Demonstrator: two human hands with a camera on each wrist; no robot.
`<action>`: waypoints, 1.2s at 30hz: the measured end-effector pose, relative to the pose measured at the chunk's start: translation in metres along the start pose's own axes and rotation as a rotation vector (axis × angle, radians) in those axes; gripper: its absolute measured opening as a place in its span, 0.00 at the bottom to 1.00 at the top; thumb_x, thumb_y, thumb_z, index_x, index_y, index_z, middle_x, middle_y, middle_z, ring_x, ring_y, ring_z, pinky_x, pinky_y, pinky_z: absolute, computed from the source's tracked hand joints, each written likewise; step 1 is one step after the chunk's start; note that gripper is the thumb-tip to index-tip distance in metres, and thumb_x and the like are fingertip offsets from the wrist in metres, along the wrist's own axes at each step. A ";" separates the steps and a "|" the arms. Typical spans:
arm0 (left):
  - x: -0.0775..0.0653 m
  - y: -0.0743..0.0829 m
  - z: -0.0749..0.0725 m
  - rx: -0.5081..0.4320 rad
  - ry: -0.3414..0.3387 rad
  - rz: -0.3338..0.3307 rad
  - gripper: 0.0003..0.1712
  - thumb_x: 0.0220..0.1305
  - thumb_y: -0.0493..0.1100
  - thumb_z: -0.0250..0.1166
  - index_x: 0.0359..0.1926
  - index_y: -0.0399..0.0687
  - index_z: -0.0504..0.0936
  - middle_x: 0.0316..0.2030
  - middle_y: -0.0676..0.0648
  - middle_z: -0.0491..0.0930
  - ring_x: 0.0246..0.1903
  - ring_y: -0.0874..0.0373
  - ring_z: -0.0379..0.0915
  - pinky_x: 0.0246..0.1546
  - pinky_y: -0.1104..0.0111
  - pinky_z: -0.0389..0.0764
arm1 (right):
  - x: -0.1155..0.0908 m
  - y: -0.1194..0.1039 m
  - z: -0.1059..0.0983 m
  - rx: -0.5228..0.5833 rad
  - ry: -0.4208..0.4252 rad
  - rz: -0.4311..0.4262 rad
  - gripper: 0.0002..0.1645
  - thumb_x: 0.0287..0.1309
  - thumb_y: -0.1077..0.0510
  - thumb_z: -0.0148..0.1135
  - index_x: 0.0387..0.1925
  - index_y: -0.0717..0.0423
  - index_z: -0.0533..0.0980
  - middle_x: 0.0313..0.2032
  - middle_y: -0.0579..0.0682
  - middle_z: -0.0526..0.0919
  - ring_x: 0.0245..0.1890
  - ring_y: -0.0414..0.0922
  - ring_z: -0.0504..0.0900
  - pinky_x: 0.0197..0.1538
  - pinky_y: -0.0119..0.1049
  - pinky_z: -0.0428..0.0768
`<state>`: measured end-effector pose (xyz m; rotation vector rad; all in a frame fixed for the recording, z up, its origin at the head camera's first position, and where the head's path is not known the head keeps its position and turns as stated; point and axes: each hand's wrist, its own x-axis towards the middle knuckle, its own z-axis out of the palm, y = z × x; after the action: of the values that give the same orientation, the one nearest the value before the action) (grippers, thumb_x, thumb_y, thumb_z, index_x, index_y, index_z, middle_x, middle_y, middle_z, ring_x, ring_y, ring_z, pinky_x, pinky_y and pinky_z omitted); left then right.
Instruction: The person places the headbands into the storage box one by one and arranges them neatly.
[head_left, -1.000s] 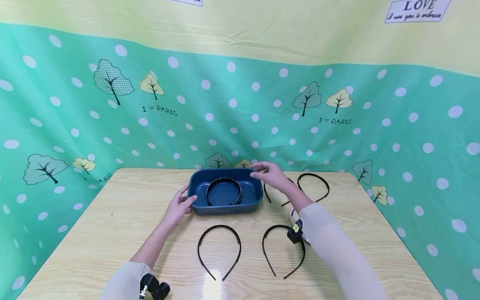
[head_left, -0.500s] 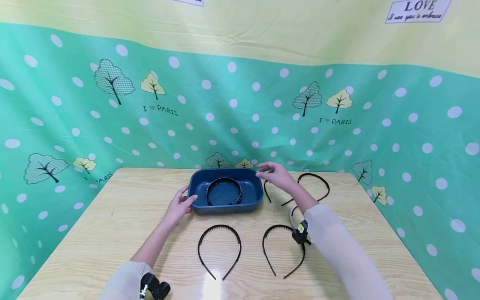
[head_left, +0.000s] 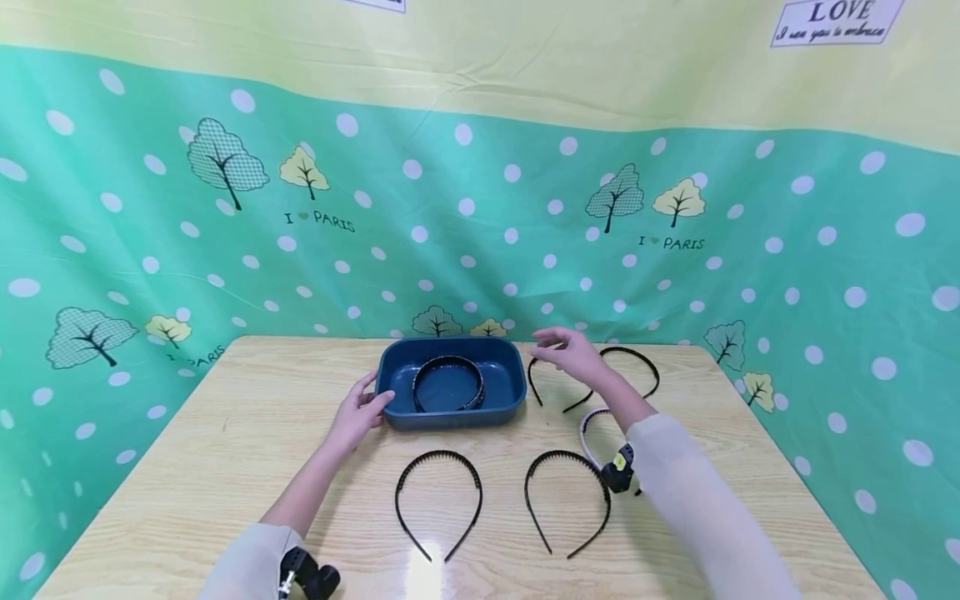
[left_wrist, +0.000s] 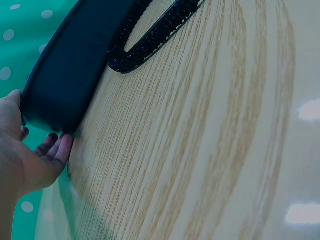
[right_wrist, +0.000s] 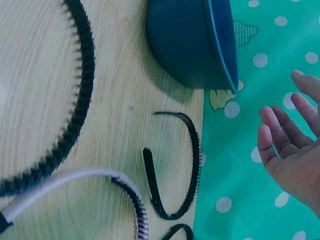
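At the left end of a dark blue box point(head_left: 450, 421), my left hand point(head_left: 363, 417) grips it, thumb at the rim and fingers against the outside. The left wrist view has this hand point(left_wrist: 35, 155) at the box's end point(left_wrist: 65, 75). Inside the box a black headband point(head_left: 448, 360) lies. To the right, my right hand point(head_left: 573, 354) hovers with loosely bent fingers, holding nothing. It partly covers a black headband point(head_left: 534, 390) on the table. The right wrist view shows this hand point(right_wrist: 295, 145) apart from the box point(right_wrist: 185, 45), fingers spread.
Two black toothed headbands point(head_left: 438, 455) point(head_left: 558, 454) lie at the front of the wooden table point(head_left: 247, 433). A white and black headband point(head_left: 583, 433) sits partly behind the right wrist. Another black headband point(head_left: 637, 354) is at the back right. A green dotted cloth point(head_left: 420, 275) hangs behind.
My right hand has moved right, from over the box's right end to beside it, above the table. The left hand and the box have stayed in place.
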<state>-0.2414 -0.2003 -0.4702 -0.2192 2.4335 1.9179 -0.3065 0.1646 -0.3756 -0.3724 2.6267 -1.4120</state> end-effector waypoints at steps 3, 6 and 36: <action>0.001 -0.001 0.000 0.004 0.006 0.008 0.37 0.67 0.50 0.56 0.72 0.50 0.52 0.61 0.30 0.65 0.52 0.46 0.72 0.48 0.61 0.80 | -0.002 0.005 -0.006 -0.001 0.008 0.003 0.25 0.60 0.49 0.61 0.57 0.52 0.73 0.51 0.57 0.78 0.47 0.54 0.77 0.40 0.35 0.77; 0.000 -0.001 0.000 0.008 0.007 0.010 0.37 0.67 0.50 0.56 0.72 0.50 0.52 0.61 0.30 0.65 0.53 0.46 0.72 0.48 0.60 0.80 | -0.005 0.011 -0.011 -0.007 0.020 0.005 0.25 0.60 0.50 0.61 0.57 0.53 0.73 0.51 0.57 0.78 0.46 0.53 0.77 0.40 0.36 0.77; -0.002 0.000 0.000 0.008 -0.003 0.005 0.40 0.66 0.54 0.57 0.72 0.49 0.50 0.62 0.30 0.63 0.54 0.43 0.72 0.50 0.59 0.79 | -0.043 0.074 -0.050 -0.143 0.129 0.060 0.28 0.59 0.48 0.61 0.56 0.61 0.73 0.49 0.61 0.78 0.44 0.50 0.77 0.42 0.43 0.80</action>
<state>-0.2397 -0.2001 -0.4699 -0.2098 2.4425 1.9086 -0.2888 0.2561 -0.4096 -0.2223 2.8259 -1.2743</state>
